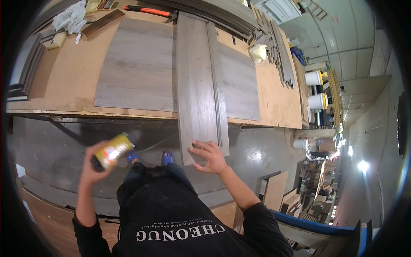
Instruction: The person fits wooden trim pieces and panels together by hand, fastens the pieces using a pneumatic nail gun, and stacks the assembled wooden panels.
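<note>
The long grey plank [198, 85] lies lengthwise across the desk [64, 81], its near end jutting past the desk's front edge over the floor, and a narrow grey strip [215, 81] lies along its right side. The right hand [209, 156] rests on that overhanging end, open with fingers spread and pressing flat, which looks meant to steady the plank where nothing supports it from below. The left hand [95, 165] is raised well apart from the plank, closed around a yellow-labelled bottle [112, 150] that is tilted with its tip toward the board; the tip is blurred, so whether it is capped cannot be told. Under the plank lie two wide grey panels [137, 66], flat on the desk and apparently serving as a bed for it. Farther back on the desk are an orange-handled tool [150, 10], a crumpled white rag [70, 18] and stacks of grey trim strips [278, 47]. Blue shoes [167, 157] show on the grey floor below.
</note>
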`<control>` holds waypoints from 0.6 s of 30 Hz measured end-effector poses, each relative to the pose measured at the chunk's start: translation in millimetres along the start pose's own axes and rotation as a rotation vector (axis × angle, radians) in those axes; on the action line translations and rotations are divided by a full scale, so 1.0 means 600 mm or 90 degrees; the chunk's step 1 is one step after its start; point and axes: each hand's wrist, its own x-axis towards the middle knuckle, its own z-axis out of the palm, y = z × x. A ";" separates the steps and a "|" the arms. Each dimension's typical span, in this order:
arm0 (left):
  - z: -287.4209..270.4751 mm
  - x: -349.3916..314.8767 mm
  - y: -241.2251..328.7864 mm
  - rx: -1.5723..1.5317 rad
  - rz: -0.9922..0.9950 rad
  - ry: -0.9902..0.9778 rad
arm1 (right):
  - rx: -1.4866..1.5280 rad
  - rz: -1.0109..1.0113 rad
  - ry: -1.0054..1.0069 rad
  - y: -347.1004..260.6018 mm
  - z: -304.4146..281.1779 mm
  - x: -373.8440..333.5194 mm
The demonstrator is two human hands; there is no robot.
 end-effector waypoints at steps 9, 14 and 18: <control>0.156 -0.053 0.019 -0.132 -0.068 -0.237 | -0.002 0.005 -0.003 0.003 0.015 -0.008; 0.175 -0.054 0.016 -0.120 -0.052 -0.244 | -0.035 -0.010 0.016 0.007 0.020 -0.006; 0.181 -0.074 -0.011 -0.103 -0.082 -0.215 | -0.019 -0.008 0.008 0.005 0.017 -0.003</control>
